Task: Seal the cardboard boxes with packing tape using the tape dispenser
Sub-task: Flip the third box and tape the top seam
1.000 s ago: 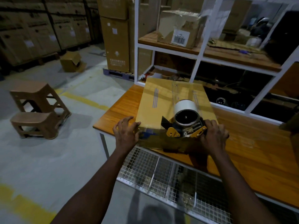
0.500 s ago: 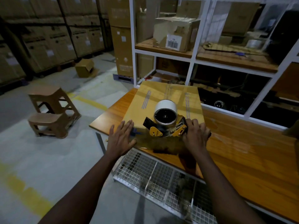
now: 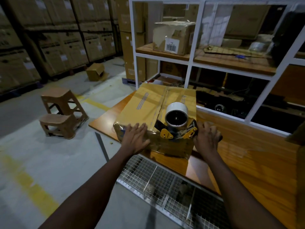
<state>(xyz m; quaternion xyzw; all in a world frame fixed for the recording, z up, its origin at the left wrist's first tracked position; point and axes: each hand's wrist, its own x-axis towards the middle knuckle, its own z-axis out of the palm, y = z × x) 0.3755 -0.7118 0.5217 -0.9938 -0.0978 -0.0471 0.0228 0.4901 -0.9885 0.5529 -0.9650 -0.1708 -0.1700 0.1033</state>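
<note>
**Clerk:** Hands, first entry?

**Checker:** Left hand (image 3: 135,138): fingers straight, laid flat on the near top edge of the cardboard box (image 3: 148,104). Right hand (image 3: 207,139): fingers bent, at the box's near right corner, touching the tape dispenser (image 3: 177,129). Whether it grips the handle is hidden. The hands are apart.

**Clerk:** Dispenser, location?

**Checker:** On the box's top at its near edge, between the two hands and closer to the right one. Yellow side plates, and a white tape roll (image 3: 176,107) with its core facing the camera.

**Clerk:** Box?

**Checker:** It stands on the bench (image 3: 247,154). A glossy tape strip runs along its centre seam.

**Clerk:** Writing?

**Checker:** Grey printed stripes on the box's top. Beyond the box, a torn carton (image 3: 178,30) on a shelf carries a white barcode label (image 3: 170,46), its digits too small to read.
</note>
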